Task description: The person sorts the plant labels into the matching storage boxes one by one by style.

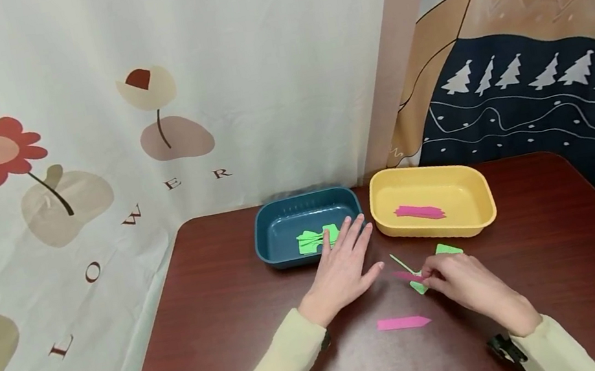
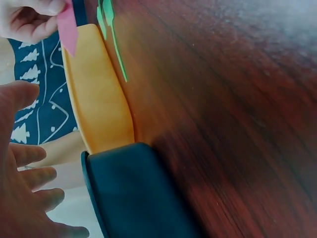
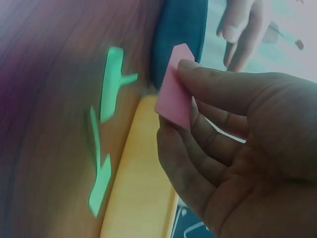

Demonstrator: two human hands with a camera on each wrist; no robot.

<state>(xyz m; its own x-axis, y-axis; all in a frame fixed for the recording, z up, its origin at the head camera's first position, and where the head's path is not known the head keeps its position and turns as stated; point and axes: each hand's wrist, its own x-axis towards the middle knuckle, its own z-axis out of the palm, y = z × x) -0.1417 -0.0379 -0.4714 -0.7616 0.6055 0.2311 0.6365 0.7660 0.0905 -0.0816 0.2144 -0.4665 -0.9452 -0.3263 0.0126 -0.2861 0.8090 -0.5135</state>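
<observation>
My right hand [image 1: 470, 284] pinches a pink pointed plant label [image 3: 174, 94] between thumb and fingers, above the table. Beneath and beside this hand lie green T-shaped plant labels [image 3: 112, 84], partly covered by it in the head view. My left hand [image 1: 342, 273] has its fingers spread, overlapping the near right rim of the dark blue tray [image 1: 279, 236]; it holds nothing. In that tray sits a pile of green labels [image 1: 309, 242], partly behind the fingers. Another pink label [image 1: 403, 323] lies flat on the table between the forearms.
The yellow tray [image 1: 467, 193] stands right of the blue one, with pink labels [image 1: 420, 212] stacked inside. Both trays sit at the back of the dark red-brown table [image 1: 210, 331], close to a printed curtain [image 1: 280, 83].
</observation>
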